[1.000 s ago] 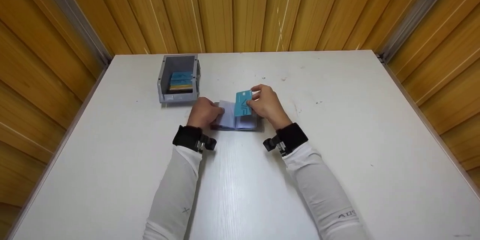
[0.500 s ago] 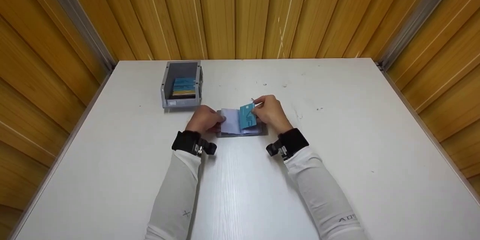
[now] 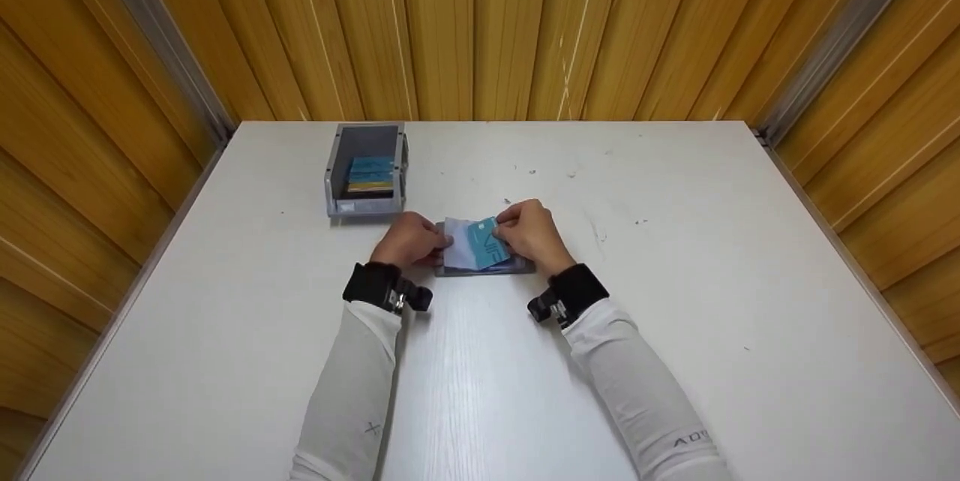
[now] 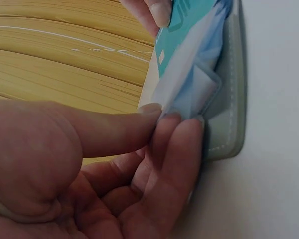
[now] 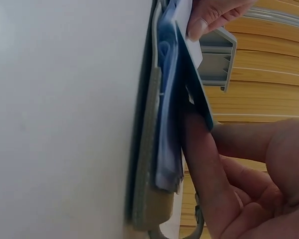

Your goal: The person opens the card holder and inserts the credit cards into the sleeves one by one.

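A grey-green card holder [image 4: 233,94] with stitched edges lies spread on the white table, its clear plastic sleeves [image 3: 457,242] fanned out. My left hand [image 3: 407,242] pinches a sleeve at its left edge between thumb and fingers. Between the thumb and fingers of my right hand [image 3: 531,233] is a teal card [image 3: 489,245] with dark lettering and a chip. The card slants over the middle of the holder, its lower left edge right at the sleeve held on the left. In the right wrist view, the stacked sleeves [image 5: 168,124] stand beside the index finger, below the card.
Back left on the table [image 3: 675,301] stands a grey plastic bin [image 3: 367,206] holding several teal, yellow and dark cards [image 3: 371,169]. Wood-patterned panels [image 3: 495,31] close off the back and both sides.
My right hand has brought the teal card down and to the left against the sleeve, tilting it. The left hand keeps its pinch on the sleeve. The head view has shifted slightly.
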The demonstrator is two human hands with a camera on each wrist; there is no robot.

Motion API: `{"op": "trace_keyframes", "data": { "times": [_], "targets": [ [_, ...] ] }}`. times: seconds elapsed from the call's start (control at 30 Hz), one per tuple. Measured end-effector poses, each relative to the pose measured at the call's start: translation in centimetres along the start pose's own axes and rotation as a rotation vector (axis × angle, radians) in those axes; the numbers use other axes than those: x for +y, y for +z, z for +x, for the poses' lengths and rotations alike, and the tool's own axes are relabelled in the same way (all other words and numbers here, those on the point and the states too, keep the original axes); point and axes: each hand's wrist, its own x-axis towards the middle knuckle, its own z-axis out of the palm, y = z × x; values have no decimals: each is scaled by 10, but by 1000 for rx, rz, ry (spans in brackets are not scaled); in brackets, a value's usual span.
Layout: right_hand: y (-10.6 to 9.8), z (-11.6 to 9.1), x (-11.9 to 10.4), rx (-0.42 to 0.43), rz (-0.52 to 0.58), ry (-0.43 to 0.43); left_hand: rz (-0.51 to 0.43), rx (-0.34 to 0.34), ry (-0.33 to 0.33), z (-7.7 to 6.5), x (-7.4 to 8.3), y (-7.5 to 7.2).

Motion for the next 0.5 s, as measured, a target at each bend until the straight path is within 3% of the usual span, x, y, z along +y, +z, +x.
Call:
{"op": "trace_keyframes", "data": {
  "times": [0.13, 0.3, 0.5],
  "targets": [
    [6, 1, 0, 45, -28, -52, 7, -5, 2, 1, -1, -1],
    [8, 2, -1, 82, -18, -16, -37, -20, 10, 1, -3, -2],
    [11, -2, -6, 33, -61, 27, -71, -18, -5, 1, -3, -1]
  ]
}}
